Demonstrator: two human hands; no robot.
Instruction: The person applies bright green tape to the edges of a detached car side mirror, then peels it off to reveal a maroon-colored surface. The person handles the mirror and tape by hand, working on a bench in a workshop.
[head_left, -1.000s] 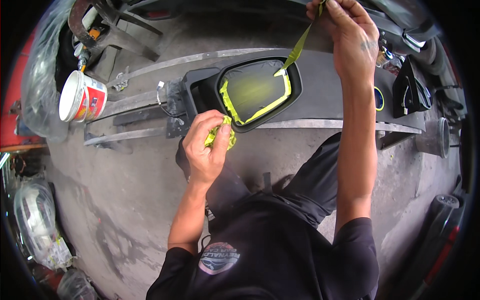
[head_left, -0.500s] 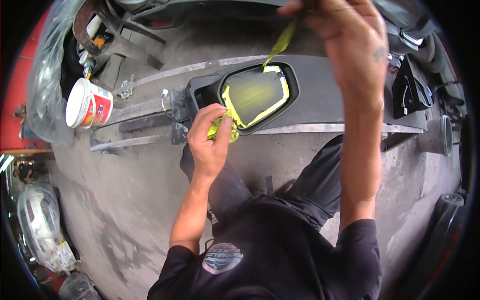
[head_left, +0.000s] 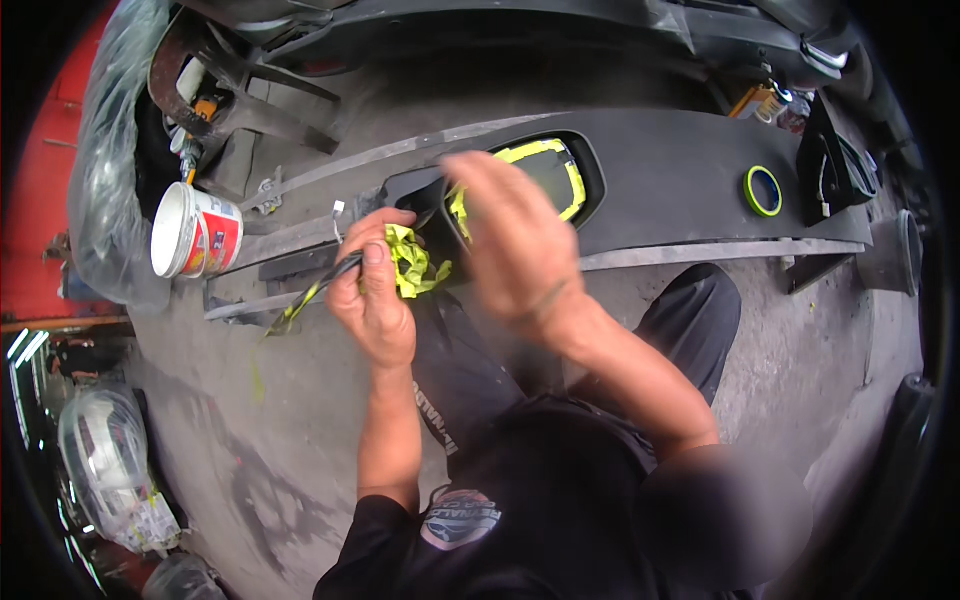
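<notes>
Yellow tape strip (head_left: 308, 297) now trails L of l. hand (head_left: 376, 298), not up off mirror (head_left: 568, 175); l. fingers pinch tape wad (head_left: 406, 270) near mirror, on bench (head_left: 680, 170). R. hand (head_left: 520, 245), now lowered, blurs, grip unclear. Prob. tape-removal step; next move likely needs firm pinch on border tape (head_left: 577, 190).

I see a crumpled yellow tape wad (head_left: 408, 264) pinched in my left fingers (head_left: 376, 268), a dark-and-yellow strip (head_left: 308, 298) trailing off their far side; the black mirror housing (head_left: 596, 180) lies on the surface (head_left: 680, 170), yellow tape (head_left: 577, 186) edging its face.
</notes>
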